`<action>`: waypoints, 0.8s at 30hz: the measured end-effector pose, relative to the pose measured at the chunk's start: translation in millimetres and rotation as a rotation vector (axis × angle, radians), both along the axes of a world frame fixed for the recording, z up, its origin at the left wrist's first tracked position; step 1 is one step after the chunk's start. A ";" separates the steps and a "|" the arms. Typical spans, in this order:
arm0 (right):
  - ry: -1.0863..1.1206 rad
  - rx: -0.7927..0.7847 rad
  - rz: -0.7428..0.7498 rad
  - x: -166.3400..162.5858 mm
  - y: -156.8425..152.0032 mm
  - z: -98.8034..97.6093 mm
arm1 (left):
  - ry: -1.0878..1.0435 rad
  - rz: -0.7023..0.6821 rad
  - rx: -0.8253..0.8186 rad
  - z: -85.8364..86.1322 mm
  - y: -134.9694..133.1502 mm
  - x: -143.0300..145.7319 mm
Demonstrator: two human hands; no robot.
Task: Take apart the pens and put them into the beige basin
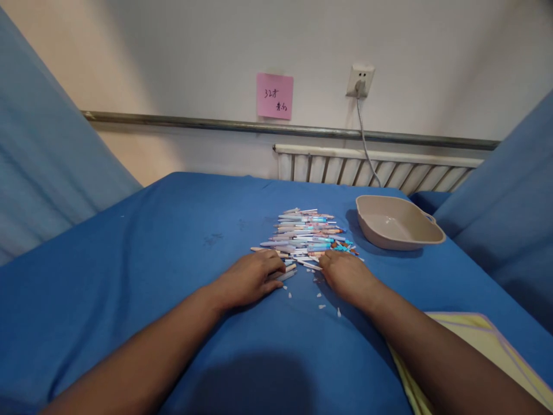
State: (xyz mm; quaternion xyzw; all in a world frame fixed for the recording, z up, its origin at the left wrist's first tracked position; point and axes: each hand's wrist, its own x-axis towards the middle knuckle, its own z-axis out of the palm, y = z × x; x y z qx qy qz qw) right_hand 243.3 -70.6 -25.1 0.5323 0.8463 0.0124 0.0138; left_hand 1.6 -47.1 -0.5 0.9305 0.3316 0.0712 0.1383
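A heap of small pens or pencils [306, 233], white, blue and orange, lies on a blue cloth-covered table [151, 259]. My left hand [250, 279] rests palm down at the heap's near left edge, fingers curled onto a few pens. My right hand [348, 275] lies at the near right edge, fingers bent among the pens. What either hand grips is hidden under the fingers. Several tiny white caps [322, 300] are scattered between my hands.
A beige shallow basin [425, 236] stands to the right of the heap. A yellow cloth [488, 340] lies under my right forearm. Behind are a radiator [371, 167], a wall socket with cable [360, 80], a pink note [275, 96] and blue fabric on both sides.
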 end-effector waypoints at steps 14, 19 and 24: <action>0.106 -0.042 -0.052 9.8 -0.5 1.8 | -0.051 -0.095 -0.047 1.6 2.1 -1.0; 0.118 -0.027 -0.055 10.4 -0.3 0.6 | -0.085 -0.124 -0.072 -1.0 4.7 -3.7; 0.215 0.012 -0.073 9.6 -1.6 1.5 | -0.116 -0.133 -0.092 -0.8 3.8 -2.9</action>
